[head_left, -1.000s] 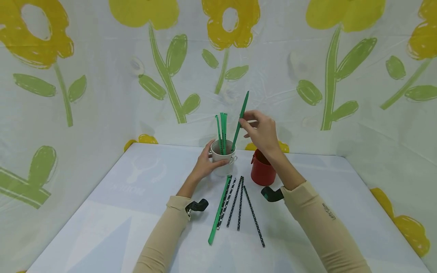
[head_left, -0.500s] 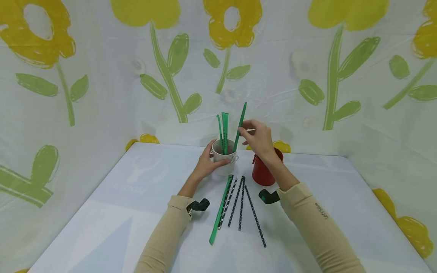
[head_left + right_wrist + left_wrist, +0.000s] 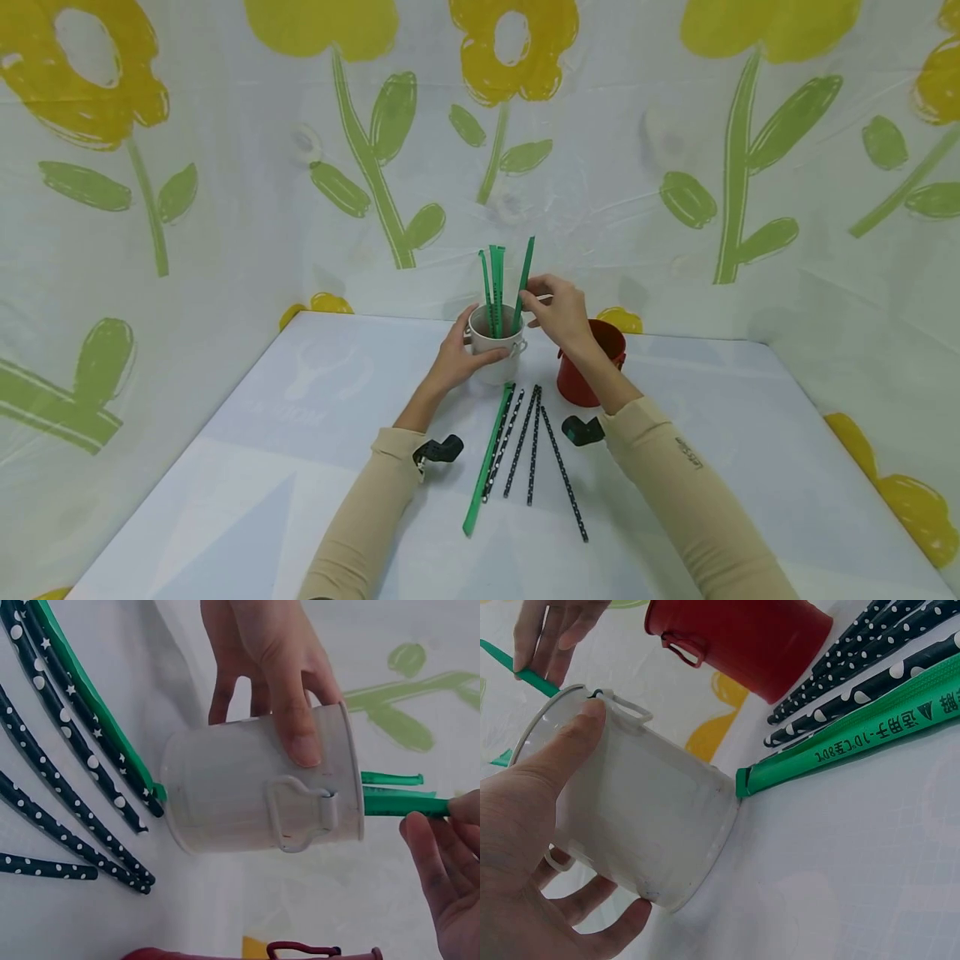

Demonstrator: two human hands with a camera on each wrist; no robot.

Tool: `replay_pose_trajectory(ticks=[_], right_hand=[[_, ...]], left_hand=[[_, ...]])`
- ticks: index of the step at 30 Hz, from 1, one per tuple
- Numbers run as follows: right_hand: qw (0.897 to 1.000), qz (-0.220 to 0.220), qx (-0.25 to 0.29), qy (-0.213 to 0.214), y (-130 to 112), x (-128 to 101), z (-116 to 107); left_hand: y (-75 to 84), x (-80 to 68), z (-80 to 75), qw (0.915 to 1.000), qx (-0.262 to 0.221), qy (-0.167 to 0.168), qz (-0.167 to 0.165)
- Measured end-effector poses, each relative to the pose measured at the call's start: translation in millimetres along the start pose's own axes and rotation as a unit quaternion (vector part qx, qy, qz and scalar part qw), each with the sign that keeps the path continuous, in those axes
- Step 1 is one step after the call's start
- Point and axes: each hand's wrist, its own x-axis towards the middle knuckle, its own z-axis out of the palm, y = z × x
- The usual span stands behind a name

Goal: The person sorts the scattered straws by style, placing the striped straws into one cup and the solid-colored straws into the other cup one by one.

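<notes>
My left hand point(image 3: 456, 360) grips a small white metal bucket point(image 3: 645, 802), thumb on the near side near the rim, other fingers around it. Several green paper-wrapped straws point(image 3: 497, 279) stand in the bucket. My right hand point(image 3: 558, 312) pinches another green wrapped straw point(image 3: 527, 271), its lower end inside the bucket's rim. Below the bucket a green wrapped straw point(image 3: 483, 475) lies on the table beside several black straws with white dots or stars point(image 3: 67, 724). The straws' lower ends inside the bucket are hidden by its wall.
A red bucket point(image 3: 577, 387) stands right of the white one, partly behind my right forearm. The white table point(image 3: 247, 467) ends at a flower-printed curtain point(image 3: 585, 167) at the back and sides.
My right hand has come down and left, lowering the pinched green straw further into the white bucket. My left hand keeps its hold, and the straws on the table stay put.
</notes>
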Motion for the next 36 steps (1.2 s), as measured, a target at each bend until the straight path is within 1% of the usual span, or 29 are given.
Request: replay_pose_trajectory(ticks=[8,13,21,27,36], right_hand=[[1.0,0.001,-0.015,-0.006,4,2,5],[1.0,0.01,-0.017,-0.01,8,2,8],[0.999,0.015,-0.027,-0.012,11,0,11],[0.999,0.021,-0.026,-0.015,12,-3,9],[1.0,0.015,-0.024,-0.01,11,-11,3]], left_hand=[[0.9,-0.4,-0.2,1.0,0.002,0.0,-0.003],[0.8,-0.4,-0.5,1.0,0.003,-0.001,-0.005],[1.4,-0.2,-0.9,1.0,0.007,0.001,0.002],[1.6,0.0,-0.8,1.0,0.006,0.001,-0.001],[-0.5,1.2,0.2,0.9999,0.01,0.003,0.001]])
